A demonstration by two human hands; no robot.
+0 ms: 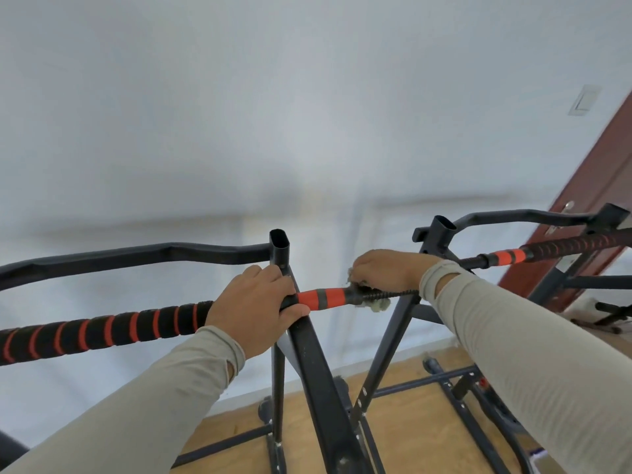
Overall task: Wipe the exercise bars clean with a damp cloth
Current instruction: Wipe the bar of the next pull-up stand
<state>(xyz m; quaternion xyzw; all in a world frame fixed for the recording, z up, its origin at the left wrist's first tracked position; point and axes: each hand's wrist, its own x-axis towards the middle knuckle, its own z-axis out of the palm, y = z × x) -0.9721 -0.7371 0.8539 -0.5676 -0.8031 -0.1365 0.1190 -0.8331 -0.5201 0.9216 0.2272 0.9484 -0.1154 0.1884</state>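
Observation:
A black exercise bar [102, 328] with orange spiral stripes runs from the left edge to the upper right, carried on a black steel frame [314, 364]. My left hand [253, 306] grips the bar just left of its orange and grey banded section [325, 297]. My right hand [386, 271] holds a pale, frayed cloth [379, 304] wrapped round the thin ridged middle of the bar. Only scraps of the cloth show under the fingers. Further right the bar continues with another orange band [506, 257].
Two open-topped black uprights [279, 248] [441, 234] rise beside my hands, with curved black handles running off left and right. A white wall stands close behind. A reddish-brown door [595, 200] is at the right. Wooden floor [410, 432] and the frame's base rails lie below.

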